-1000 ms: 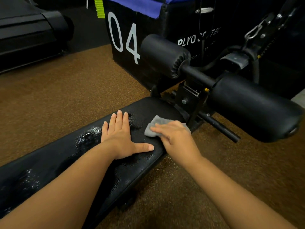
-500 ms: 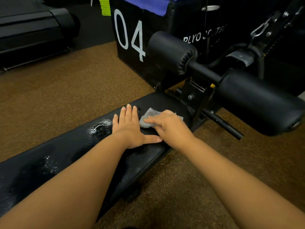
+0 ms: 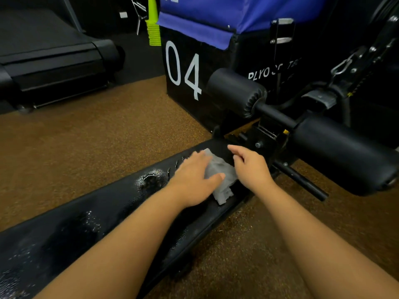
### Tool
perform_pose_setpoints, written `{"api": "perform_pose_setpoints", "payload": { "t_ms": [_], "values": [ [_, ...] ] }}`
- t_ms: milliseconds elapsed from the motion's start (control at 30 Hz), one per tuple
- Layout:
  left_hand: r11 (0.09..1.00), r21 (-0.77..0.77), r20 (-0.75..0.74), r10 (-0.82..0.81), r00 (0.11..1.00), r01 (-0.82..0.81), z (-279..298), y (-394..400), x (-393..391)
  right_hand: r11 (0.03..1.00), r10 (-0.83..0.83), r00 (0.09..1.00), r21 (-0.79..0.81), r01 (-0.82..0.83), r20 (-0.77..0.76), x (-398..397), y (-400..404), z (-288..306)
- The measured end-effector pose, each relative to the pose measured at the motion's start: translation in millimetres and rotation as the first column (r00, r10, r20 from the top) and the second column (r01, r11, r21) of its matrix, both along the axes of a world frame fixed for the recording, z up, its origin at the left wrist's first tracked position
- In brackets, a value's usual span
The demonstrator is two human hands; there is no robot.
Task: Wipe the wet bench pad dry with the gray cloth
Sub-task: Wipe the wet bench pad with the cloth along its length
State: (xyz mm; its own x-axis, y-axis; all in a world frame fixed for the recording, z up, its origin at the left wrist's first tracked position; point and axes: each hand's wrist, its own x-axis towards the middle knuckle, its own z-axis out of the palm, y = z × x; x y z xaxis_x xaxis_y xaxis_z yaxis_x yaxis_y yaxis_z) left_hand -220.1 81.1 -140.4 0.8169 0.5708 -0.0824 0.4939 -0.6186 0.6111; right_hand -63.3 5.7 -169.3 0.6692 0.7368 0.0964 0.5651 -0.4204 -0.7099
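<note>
The black bench pad (image 3: 112, 203) runs from the lower left toward the middle, with water beads and a wet patch (image 3: 151, 180) on it. The gray cloth (image 3: 223, 182) lies crumpled near the pad's far end, between my hands. My left hand (image 3: 194, 178) lies flat on the pad, its thumb and palm edge resting on the cloth's left side. My right hand (image 3: 251, 167) hovers just right of the cloth with its fingers loosely bent and holds nothing.
Two black foam rollers (image 3: 235, 93) (image 3: 343, 152) on a bar stand just beyond the pad's end. Behind them is a black plyo box marked 04 (image 3: 183, 70) under a blue one. A treadmill (image 3: 54, 61) is at the far left, green cones (image 3: 153, 29) behind. The floor is brown rubber.
My right hand has let go of the cloth and lifted to its right. My left hand has slid right onto the cloth, which now lies crumpled. The view has tilted up.
</note>
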Motion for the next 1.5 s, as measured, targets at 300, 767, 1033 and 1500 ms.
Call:
{"api": "perform_pose_setpoints", "payload": {
  "t_ms": [300, 767, 1033, 1500],
  "values": [
    [0.962, 0.274, -0.154, 0.04, 0.987, 0.003, -45.0, -16.5, 21.9, 0.999, 0.019, 0.975, 0.024, -0.025, 0.221, -3.3, 1.0, -34.8],
    [0.94, 0.341, -0.25, 0.093, 0.964, -0.002, -36.0, 9.0, 23.9, 0.999, 0.01, 0.965, 0.028, -0.018, 0.262, -4.0, -3.2, -36.6],
    [0.928, 0.354, -0.278, 0.22, 0.935, -0.114, -37.2, 41.9, 1.3, 0.999, -0.008, 0.967, 0.038, -0.002, 0.253, -3.4, -3.5, -37.0],
    [0.926, 0.315, -0.134, 0.26, 0.956, -0.208, -43.1, 15.5, 1.2, 0.997, 0.068, 0.937, -0.061, -0.05, 0.343, -3.8, -3.5, -34.4]
  ]
}}
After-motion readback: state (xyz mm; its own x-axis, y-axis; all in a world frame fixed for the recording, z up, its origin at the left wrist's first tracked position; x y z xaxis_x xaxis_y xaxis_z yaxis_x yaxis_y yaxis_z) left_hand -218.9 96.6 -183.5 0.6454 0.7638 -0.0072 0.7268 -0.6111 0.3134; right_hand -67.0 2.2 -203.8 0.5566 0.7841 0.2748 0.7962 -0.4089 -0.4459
